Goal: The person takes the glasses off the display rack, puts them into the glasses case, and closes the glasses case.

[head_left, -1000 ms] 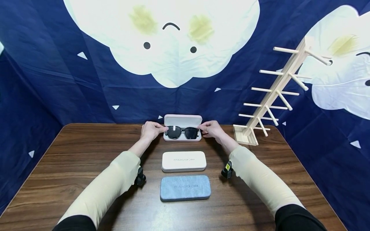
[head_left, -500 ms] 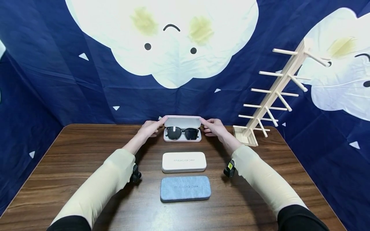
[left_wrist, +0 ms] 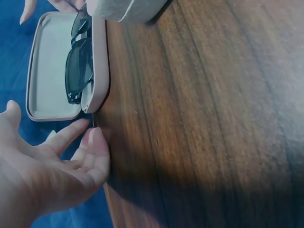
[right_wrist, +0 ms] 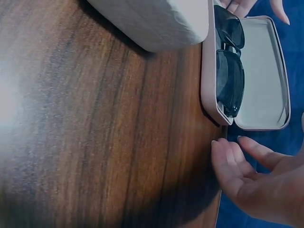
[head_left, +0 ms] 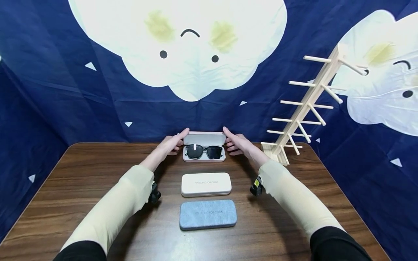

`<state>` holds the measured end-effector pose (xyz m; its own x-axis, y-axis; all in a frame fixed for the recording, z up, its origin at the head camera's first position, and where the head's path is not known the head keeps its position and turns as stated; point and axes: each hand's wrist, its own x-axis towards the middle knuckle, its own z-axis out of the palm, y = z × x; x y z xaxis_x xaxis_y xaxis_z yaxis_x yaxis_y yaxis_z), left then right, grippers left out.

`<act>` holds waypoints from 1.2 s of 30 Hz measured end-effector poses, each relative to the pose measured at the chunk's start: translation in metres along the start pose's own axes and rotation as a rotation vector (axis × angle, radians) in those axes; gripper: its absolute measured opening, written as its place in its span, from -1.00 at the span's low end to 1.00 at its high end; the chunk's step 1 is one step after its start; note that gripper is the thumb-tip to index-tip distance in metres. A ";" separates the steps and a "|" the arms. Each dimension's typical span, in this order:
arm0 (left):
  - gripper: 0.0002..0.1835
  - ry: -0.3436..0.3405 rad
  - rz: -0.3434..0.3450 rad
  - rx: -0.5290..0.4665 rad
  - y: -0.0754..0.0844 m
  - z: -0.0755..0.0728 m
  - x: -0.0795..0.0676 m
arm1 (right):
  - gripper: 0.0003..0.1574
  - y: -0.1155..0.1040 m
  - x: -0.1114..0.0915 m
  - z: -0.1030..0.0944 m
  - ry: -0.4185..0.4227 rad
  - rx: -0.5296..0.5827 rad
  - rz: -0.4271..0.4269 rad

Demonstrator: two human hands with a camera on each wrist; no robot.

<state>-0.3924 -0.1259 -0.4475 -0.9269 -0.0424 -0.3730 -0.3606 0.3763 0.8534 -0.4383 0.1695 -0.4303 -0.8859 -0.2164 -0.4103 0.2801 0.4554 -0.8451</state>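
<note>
At the table's back edge stands a pale pink glasses case [head_left: 205,160] with its lid [head_left: 204,139] raised. Dark sunglasses [head_left: 213,152] lie in its lower half, lenses toward me. My left hand [head_left: 168,144] is at the case's left end, thumb up near the lid's edge, other fingers loosely bent. In the left wrist view a small gap shows between those fingers and the case. On the opposite end my right hand [head_left: 241,143] mirrors it, thumb raised beside the lid. Its fingers [right_wrist: 228,164] also stay apart from the case in the right wrist view.
A closed white glasses case [head_left: 206,184] lies in front of the pink one, and a closed blue case [head_left: 208,214] lies nearer me. A wooden peg rack [head_left: 307,101] stands at the back right. Blue cloth [head_left: 98,119] hangs behind the wooden table [head_left: 81,188].
Both hands left the sunglasses' sides, and their thumbs rose to the lid's edges. The right thumb has since moved slightly up. The sunglasses and case look unchanged.
</note>
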 end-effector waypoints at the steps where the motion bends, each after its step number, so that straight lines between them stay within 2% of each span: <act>1: -0.01 -0.001 -0.004 -0.005 0.000 0.000 0.000 | 0.09 0.000 0.001 0.001 -0.006 -0.005 0.004; 7: 0.01 -0.001 -0.021 -0.013 0.003 0.003 -0.001 | 0.10 -0.001 0.003 0.003 -0.028 -0.001 0.026; 15: -0.13 0.039 -0.035 -0.016 0.004 0.009 -0.001 | 0.02 -0.002 0.004 0.007 -0.052 -0.041 0.044; 20: -0.13 0.041 -0.042 -0.014 0.004 0.010 0.002 | 0.01 -0.006 0.003 0.007 -0.054 -0.064 0.072; 26: -0.11 0.025 -0.053 -0.034 0.004 0.009 0.002 | 0.05 -0.007 0.005 0.006 -0.058 -0.084 0.096; 36: -0.13 -0.045 -0.032 -0.043 0.002 0.002 -0.001 | 0.01 -0.007 0.007 0.003 -0.091 -0.094 0.079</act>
<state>-0.3920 -0.1231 -0.4467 -0.9095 -0.0121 -0.4156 -0.3952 0.3356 0.8551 -0.4449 0.1618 -0.4280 -0.8239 -0.2522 -0.5075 0.3083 0.5519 -0.7748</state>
